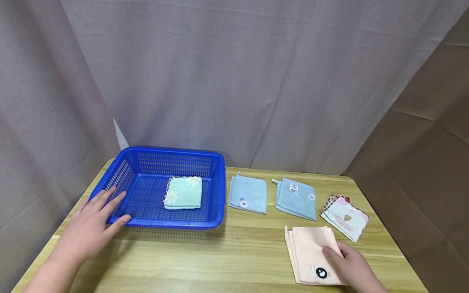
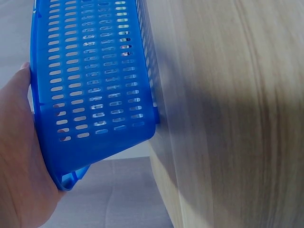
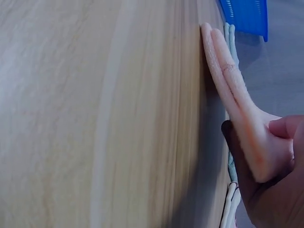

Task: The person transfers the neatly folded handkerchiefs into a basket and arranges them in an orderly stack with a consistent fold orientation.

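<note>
A folded peach washcloth (image 1: 307, 250) with a dark round badge is pinched at its right edge by my right hand (image 1: 353, 264), thumb on top. Seen from the right wrist, the washcloth (image 3: 228, 71) is tilted, its near edge raised off the wood and the fingers underneath. My left hand (image 1: 86, 226) rests with spread fingers over the front left corner of a blue plastic basket (image 1: 176, 223). In the left wrist view that hand (image 2: 21, 156) lies along the basket's rim. Inside the basket is a folded mint-green cloth (image 1: 183, 193) with white flowers and a checked edge.
Right of the basket lie two folded light-blue cloths, one plain-topped (image 1: 253, 191) and one with a white label (image 1: 298, 199). A white-and-pink cloth (image 1: 346, 219) with checked trim is farther right. Grey curtain (image 1: 238, 81) backs the wooden table (image 1: 220, 260); brown covering (image 1: 421, 162) stands at right.
</note>
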### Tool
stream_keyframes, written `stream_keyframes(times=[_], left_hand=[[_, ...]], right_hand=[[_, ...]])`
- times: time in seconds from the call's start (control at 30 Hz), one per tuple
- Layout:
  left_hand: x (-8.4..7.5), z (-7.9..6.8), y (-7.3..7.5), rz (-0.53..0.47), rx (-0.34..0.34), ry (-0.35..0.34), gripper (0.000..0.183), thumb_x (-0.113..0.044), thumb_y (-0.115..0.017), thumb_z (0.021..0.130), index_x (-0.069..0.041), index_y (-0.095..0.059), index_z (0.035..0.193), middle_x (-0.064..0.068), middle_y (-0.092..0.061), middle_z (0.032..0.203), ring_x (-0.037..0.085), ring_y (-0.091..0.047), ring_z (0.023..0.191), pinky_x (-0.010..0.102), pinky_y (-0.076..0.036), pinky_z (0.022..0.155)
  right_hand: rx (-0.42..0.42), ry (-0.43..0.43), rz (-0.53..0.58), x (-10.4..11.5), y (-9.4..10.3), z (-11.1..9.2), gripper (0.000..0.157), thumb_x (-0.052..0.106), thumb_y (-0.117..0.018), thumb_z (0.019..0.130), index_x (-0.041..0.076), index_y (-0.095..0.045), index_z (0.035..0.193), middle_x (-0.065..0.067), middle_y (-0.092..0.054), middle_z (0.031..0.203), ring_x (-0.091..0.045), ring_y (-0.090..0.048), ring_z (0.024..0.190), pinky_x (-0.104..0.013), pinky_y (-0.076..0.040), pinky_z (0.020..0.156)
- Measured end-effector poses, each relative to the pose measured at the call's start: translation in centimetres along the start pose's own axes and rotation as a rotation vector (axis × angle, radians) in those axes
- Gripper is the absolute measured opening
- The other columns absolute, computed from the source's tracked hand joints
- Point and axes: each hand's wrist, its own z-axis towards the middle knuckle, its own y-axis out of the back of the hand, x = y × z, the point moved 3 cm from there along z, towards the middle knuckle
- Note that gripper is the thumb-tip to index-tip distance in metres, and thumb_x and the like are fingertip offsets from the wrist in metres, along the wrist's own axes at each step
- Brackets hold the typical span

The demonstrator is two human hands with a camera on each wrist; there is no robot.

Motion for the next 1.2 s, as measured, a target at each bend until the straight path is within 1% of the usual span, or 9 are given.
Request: stream_keyframes(times=[0.2, 0.33, 0.5, 0.6, 0.8, 0.97, 1.2], left_hand=[[0.0, 0.1, 0.0, 0.000, 0.008, 0.001, 0.065, -0.049, -0.060, 0.096, -0.013, -0.045, 0.149, 0.024, -0.038, 0.152, 0.047, -0.029, 0.142, 0.053, 0.003, 0.121], [0.0, 0.1, 0.0, 0.000, 0.007, -0.002, 0.066, -0.049, -0.060, 0.096, -0.013, -0.045, 0.149, 0.024, -0.038, 0.152, 0.047, -0.028, 0.142, 0.054, 0.003, 0.121], [-0.1, 0.2, 0.1, -0.005, 0.003, -0.003, 0.066, -0.048, -0.060, 0.096, -0.013, -0.044, 0.149, 0.023, -0.038, 0.152, 0.046, -0.027, 0.143, 0.055, 0.003, 0.120], [0.0, 0.2, 0.2, -0.006, 0.002, -0.004, 0.065, -0.048, -0.060, 0.096, -0.012, -0.045, 0.149, 0.023, -0.038, 0.152, 0.046, -0.027, 0.143, 0.056, 0.002, 0.120], [0.0, 0.3, 0.1, -0.004, 0.003, -0.007, 0.066, -0.048, -0.060, 0.096, -0.012, -0.044, 0.150, 0.024, -0.038, 0.152, 0.046, -0.027, 0.143, 0.055, 0.003, 0.120], [0.0, 0.2, 0.1, -0.005, 0.005, -0.009, 0.065, -0.048, -0.060, 0.096, -0.012, -0.045, 0.149, 0.024, -0.038, 0.152, 0.047, -0.028, 0.142, 0.055, 0.003, 0.120], [0.0, -0.1, 0.0, -0.005, 0.006, -0.009, 0.066, -0.047, -0.060, 0.096, -0.013, -0.043, 0.150, 0.024, -0.039, 0.151, 0.046, -0.027, 0.143, 0.053, 0.004, 0.121]], right_hand=[[0.011, -0.054, 0.198, -0.1, -0.1, -0.1, 0.053, 0.031, -0.060, 0.100, -0.007, -0.051, 0.135, -0.012, -0.069, 0.081, -0.023, -0.068, 0.066, -0.035, -0.057, 0.059], [-0.017, -0.064, 0.255, 0.4, 0.0, -0.2, 0.050, 0.030, -0.060, 0.100, -0.006, -0.052, 0.133, -0.011, -0.067, 0.078, -0.023, -0.067, 0.065, -0.036, -0.057, 0.057], [-0.057, -0.031, 0.269, 1.2, 0.1, 0.0, 0.042, 0.029, -0.060, 0.100, -0.008, -0.058, 0.120, -0.009, -0.067, 0.076, -0.021, -0.066, 0.061, -0.035, -0.056, 0.055], [-0.061, -0.026, 0.268, 1.5, 0.2, 0.1, 0.040, 0.029, -0.061, 0.100, -0.008, -0.059, 0.116, -0.009, -0.068, 0.075, -0.021, -0.066, 0.060, -0.035, -0.056, 0.054], [-0.071, -0.039, 0.256, 1.7, 0.3, 0.2, 0.041, 0.029, -0.061, 0.099, -0.007, -0.059, 0.119, -0.008, -0.068, 0.075, -0.021, -0.066, 0.060, -0.034, -0.056, 0.054], [-0.068, -0.035, 0.263, 2.0, 0.2, 0.1, 0.047, 0.033, -0.061, 0.099, -0.007, -0.058, 0.124, -0.008, -0.069, 0.077, -0.021, -0.067, 0.061, -0.035, -0.056, 0.054], [-0.065, -0.029, 0.330, 2.4, -0.4, 0.2, 0.046, 0.028, -0.061, 0.100, -0.007, -0.056, 0.128, -0.007, -0.069, 0.076, -0.021, -0.067, 0.060, -0.036, -0.057, 0.054]])
